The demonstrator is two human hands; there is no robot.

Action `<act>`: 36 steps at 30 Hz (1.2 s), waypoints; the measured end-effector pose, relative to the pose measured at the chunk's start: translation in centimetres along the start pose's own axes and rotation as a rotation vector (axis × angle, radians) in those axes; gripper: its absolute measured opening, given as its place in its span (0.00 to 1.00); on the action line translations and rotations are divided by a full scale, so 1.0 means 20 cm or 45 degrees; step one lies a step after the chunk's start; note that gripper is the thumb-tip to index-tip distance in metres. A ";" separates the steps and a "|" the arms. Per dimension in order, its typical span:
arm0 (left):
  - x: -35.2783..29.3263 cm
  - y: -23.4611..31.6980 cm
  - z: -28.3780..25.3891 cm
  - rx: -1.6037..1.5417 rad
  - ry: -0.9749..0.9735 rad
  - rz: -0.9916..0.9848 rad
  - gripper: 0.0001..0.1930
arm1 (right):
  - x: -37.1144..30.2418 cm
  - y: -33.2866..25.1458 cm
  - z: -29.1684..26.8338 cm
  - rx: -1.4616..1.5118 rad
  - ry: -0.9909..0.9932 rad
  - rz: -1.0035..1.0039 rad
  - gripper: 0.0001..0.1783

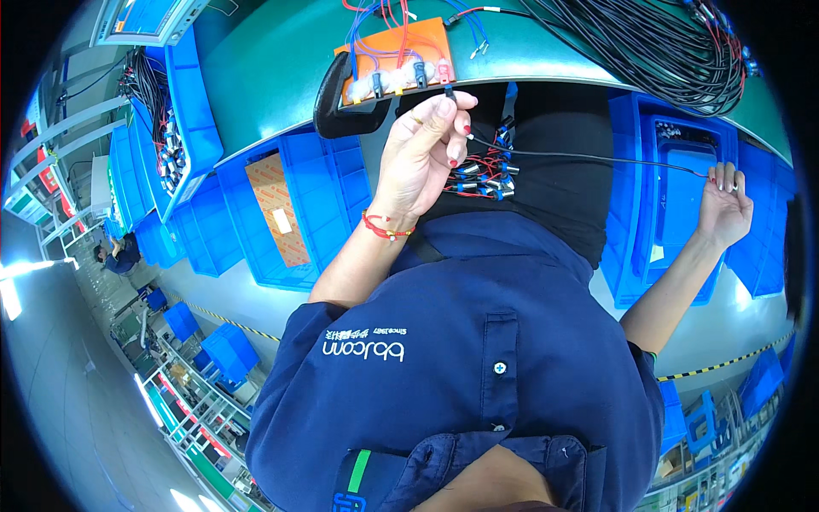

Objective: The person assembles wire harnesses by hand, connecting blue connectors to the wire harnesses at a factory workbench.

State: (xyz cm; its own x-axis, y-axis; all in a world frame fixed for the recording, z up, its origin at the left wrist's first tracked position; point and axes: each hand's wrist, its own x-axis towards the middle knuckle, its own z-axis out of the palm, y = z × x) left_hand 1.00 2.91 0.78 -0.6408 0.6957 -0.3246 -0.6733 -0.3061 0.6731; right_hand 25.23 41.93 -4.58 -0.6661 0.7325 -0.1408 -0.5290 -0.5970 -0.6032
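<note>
My left hand (pixel 418 149) pinches the small black plug of a thin black cable (pixel 589 156), just below the front edge of an orange board (pixel 388 55). Along that edge sit several small coloured connectors bedded in white fluffy material, with red and blue wires running off the board. The plug is right under the pink connector (pixel 444 72); I cannot tell whether they touch. A black clamp (pixel 331 102) grips the board's left side. Off to the right, my right hand (pixel 725 205) is closed on the cable's other end, where a red wire shows. The cable stretches nearly straight between both hands.
A coiled bundle of black cables (pixel 648 51) lies on the green table (pixel 273 51) at the right. Several metal-ended connectors with red wires (pixel 482 175) rest on my lap. Blue bins (pixel 243 213) stand below the table on both sides, and another bin (pixel 192 111) holds cables.
</note>
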 end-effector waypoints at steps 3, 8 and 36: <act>0.01 0.00 0.00 0.117 0.079 0.050 0.14 | 0.01 0.02 0.03 0.001 0.014 0.039 0.10; 0.00 -0.01 0.02 0.368 0.235 0.209 0.13 | 0.01 0.04 0.10 0.021 -0.019 0.061 0.10; 0.04 0.07 0.14 0.305 0.212 0.008 0.22 | 0.05 0.06 0.23 -0.023 -0.173 -0.099 0.08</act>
State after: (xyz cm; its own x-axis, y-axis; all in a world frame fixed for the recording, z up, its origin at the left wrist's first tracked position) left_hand 0.69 4.91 3.31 -0.7098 0.5718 -0.4114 -0.5755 -0.1339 0.8068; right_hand 21.49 40.50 -1.95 -0.6889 0.7247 0.0139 -0.5733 -0.5330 -0.6223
